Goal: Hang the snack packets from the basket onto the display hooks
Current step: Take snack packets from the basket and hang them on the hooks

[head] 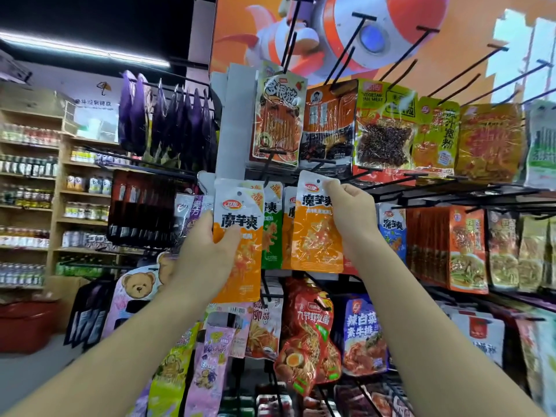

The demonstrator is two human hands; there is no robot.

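- While two orange-and-white snack packets are held up at the centre of the frame, neither is seen threaded on a peg yet.
- Left hand (207,251): the fingers are curled behind the left packet (240,212) and the thumb is pressed on its front. It is gripped at mid-height, just left of centre.
- Right hand (352,212): the top right corner of the right packet (316,230) is pinched between thumb and fingers. Its punched hole is raised to just below the tip of a black hook (323,161).
- Green packets (272,224): these are seen between and behind the two held packets, apparently hung already in the middle row.
- Upper row of packets (385,127): this row is filled, while the bare hooks (355,40) at the top of the frame carry nothing.
- Shelves of bottles (27,176): shown at the left edge, apart from the work.
- Progress: the task is judged partly done, with much of the rack stocked. Two packets at least remain to be hung, the right one nearest its peg. The basket is not in view, so what is left in it cannot be told.
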